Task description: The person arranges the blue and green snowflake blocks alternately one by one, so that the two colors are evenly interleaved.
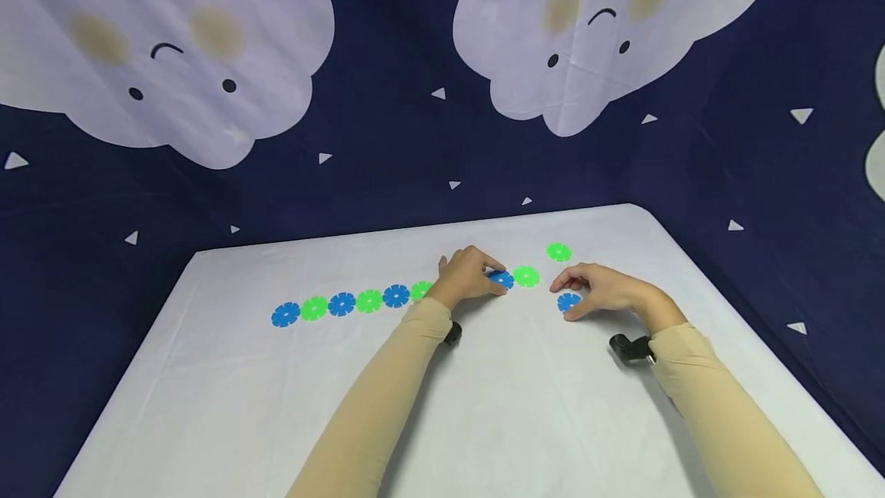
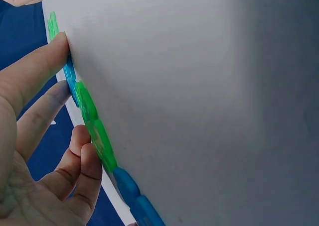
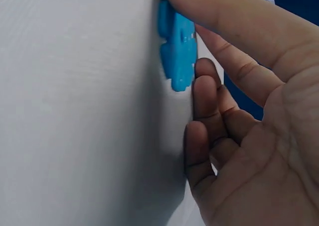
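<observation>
My left hand (image 1: 466,275) pinches a blue notched interlocking disc (image 1: 503,280) at the row's right part, thumb on the near edge and index finger on the far edge. A green disc (image 1: 526,277) lies just right of it. In the left wrist view, the held blue disc (image 2: 71,76) shows between thumb and finger, followed by green discs (image 2: 97,129). Right of the row, my right hand (image 1: 608,288) pinches another blue disc (image 1: 568,302) by its edges. The right wrist view shows that blue disc (image 3: 178,49) against the thumb, other fingers curled loosely beside it.
Alternating blue (image 1: 286,314) and green discs (image 1: 314,308) stretch leftward in a line, partly behind my left hand. A loose green disc (image 1: 558,252) lies beyond my right hand. All lie on a white-covered table (image 1: 228,390); a dark cloud-print cloth (image 1: 387,137) hangs behind.
</observation>
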### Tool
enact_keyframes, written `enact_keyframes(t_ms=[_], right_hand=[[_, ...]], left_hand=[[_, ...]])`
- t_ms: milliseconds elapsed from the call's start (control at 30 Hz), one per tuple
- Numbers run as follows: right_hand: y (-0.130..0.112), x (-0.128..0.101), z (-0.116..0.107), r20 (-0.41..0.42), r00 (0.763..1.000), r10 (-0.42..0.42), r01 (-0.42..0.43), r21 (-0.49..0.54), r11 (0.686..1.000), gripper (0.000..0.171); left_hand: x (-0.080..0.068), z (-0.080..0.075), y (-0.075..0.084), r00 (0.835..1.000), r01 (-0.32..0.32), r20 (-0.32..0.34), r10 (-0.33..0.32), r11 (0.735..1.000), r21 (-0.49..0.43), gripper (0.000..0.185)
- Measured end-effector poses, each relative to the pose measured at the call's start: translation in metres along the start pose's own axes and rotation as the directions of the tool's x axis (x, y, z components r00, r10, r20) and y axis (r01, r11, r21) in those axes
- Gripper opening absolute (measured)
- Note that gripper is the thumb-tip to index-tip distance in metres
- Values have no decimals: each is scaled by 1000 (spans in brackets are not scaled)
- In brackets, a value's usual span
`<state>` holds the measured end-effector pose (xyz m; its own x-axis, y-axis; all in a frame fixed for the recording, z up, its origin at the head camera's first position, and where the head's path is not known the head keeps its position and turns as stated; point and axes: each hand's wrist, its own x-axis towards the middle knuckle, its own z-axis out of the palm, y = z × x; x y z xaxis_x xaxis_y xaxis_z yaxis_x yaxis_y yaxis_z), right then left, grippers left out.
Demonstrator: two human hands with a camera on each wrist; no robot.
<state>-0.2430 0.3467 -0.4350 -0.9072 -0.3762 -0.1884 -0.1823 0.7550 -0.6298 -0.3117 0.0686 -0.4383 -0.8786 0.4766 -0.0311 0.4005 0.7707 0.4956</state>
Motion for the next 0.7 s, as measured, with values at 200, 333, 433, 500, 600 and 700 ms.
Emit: enact_keyframes(t_ms=[200, 333, 433, 500, 600, 700], right_hand=[[4, 1, 4, -51, 999, 8, -9, -5, 1000, 50], [2, 2, 5, -80, 997, 6, -6, 8, 1000, 48], [-1, 3, 5, -91, 996, 21, -19, 20, 1000, 47], [-2, 3, 4, -91, 996, 26, -25, 12, 1000, 46], [-2, 3, 4, -93, 995, 30, -31, -5, 1000, 45], [0, 4, 4, -92, 995, 25, -26, -13, 1000, 44]], left_hand=[[-1, 0, 0, 1000, 7, 9, -7, 1000, 12, 42], [-2, 1, 0, 1000, 7, 11, -7, 1000, 22, 42], [-2, 1, 1, 1000, 3, 13, -4, 1000, 26, 43], [-2, 1, 2, 1000, 1, 15, -2, 1000, 24, 43], [-2, 0, 3, 1000, 1, 17, -2, 1000, 26, 43], [-2, 0, 4, 1000, 1, 20, -2, 999, 32, 43]])
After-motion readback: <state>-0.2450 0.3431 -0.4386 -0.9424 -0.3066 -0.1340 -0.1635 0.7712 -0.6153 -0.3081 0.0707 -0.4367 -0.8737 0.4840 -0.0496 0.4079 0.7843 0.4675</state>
